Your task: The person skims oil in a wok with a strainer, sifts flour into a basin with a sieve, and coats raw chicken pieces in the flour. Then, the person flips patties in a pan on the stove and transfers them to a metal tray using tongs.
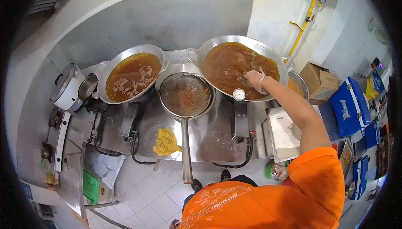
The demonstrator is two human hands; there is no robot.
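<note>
My right hand (256,81), in a clear plastic glove, reaches over the right wok (268,47). Its fingers are drawn together just above the brown oil (226,68), and whatever is between them is too small to make out. A dial thermometer (239,94) sits at the near rim of this wok. My left hand (173,224) shows only as a small part at the bottom edge, its fingers mostly hidden. Between the woks, a long-handled mesh strainer (186,97) with reddish-brown crumbs rests over a round pan.
The left wok (157,51) holds brown oil with pale foam. A yellow cloth (166,141) lies on the steel counter (213,135). A metal tray (287,141) with white powder stands at right, near a cardboard box (319,80) and a blue cooler (351,106).
</note>
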